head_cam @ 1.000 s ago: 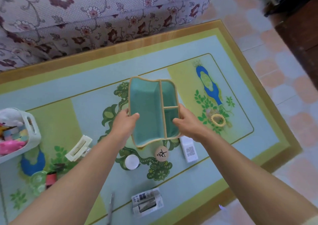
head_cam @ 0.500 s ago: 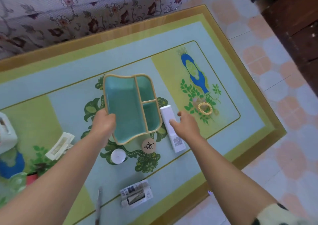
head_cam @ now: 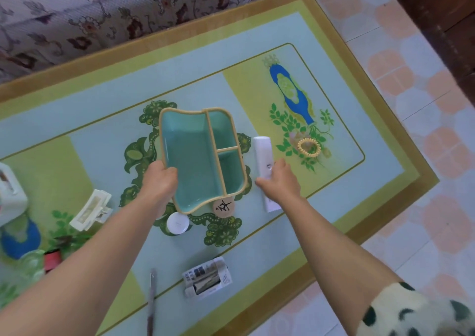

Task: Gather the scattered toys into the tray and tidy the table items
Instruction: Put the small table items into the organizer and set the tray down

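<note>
The white basket far out to the left of my left grip is cut off by the frame edge, so I cannot see what is in it. The slim stick nearer to me than that grip is too blurred to name. The wooden disc between my two grips is partly hidden under the tray, and part of the white box is hidden under my right grip. I cannot tell whether the tray rests on the surface or hangs above it.

I count one tray with three compartments, all bare. There is also one white box, one disc and one round white lid just beside my left wrist. One hair clip lies left of the left grip, and one beaded hair tie lies beyond the right grip. One printed packet sits between my forearms.

My left grip holds the tray's near left corner, thumb curled over the rim. My right grip is curled round the white box, just beside the tray's right wall, thumb on the box's left side and fingers over its top.

A second ago both grips held the tray. Half a second ago the right one had let go and lay beside the box. Now it has closed on it, and the left has kept its hold.
</note>
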Available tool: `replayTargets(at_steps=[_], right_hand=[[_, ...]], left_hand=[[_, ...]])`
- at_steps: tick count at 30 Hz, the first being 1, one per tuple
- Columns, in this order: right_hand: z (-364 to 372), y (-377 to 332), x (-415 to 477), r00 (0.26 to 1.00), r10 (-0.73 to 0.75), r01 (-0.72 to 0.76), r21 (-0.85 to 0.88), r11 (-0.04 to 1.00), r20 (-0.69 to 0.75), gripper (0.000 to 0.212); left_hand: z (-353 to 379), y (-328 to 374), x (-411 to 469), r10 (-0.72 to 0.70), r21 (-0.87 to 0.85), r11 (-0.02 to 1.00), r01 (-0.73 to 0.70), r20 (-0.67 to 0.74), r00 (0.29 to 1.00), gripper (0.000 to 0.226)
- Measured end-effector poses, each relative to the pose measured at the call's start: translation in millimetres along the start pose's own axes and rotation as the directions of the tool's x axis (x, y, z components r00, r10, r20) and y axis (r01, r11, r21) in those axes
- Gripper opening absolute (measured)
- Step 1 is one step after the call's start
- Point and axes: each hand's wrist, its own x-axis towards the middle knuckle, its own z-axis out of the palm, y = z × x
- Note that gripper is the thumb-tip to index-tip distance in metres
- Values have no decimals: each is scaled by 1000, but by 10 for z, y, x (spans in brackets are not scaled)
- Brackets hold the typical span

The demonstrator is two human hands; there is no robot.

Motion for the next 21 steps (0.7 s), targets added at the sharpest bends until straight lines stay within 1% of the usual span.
replayTargets(at_steps=[2, 4, 6, 8, 11, 13, 15, 17, 19, 21], right_hand=[[-259, 31, -47, 999, -3, 14, 255, 967, -42, 50], [-527, 2, -115, 996, -44, 75, 494, 866, -74, 43], [-845, -21, -206, 989, -93, 144, 646, 749, -113, 38], [-1121, -63, -301, 979, -145, 204, 756, 622, -144, 33], [-1434, -115, -427, 946, -239, 306, 843, 442, -218, 34], [-1549, -123, -475, 919, -293, 362, 855, 371, -263, 39], [-1592, -107, -484, 904, -331, 384, 853, 354, -269, 48], [-1573, -79, -464, 899, -359, 386, 843, 375, -252, 55], [-1490, -43, -419, 895, -383, 397, 802, 447, -230, 53], [-1365, 4, -353, 888, -403, 424, 731, 534, -221, 44]], left_hand=[[48, 15, -24, 13, 6, 1000, -13, 9, 1000, 40], [77, 20, -38, 20, 17, 1000, -21, 19, 1000, 39], [142, 52, -74, 31, 31, 999, -32, 40, 999, 37], [198, 85, -117, 49, 43, 998, -51, 53, 997, 34], [293, 148, -171, 79, 74, 994, -85, 77, 994, 30], [353, 191, -206, 92, 89, 991, -100, 88, 992, 30], [409, 217, -231, 100, 100, 989, -110, 101, 990, 31], [471, 241, -260, 111, 117, 985, -124, 108, 988, 30], [527, 263, -279, 120, 125, 983, -133, 111, 987, 30], [571, 284, -298, 123, 120, 983, -137, 124, 985, 31]])
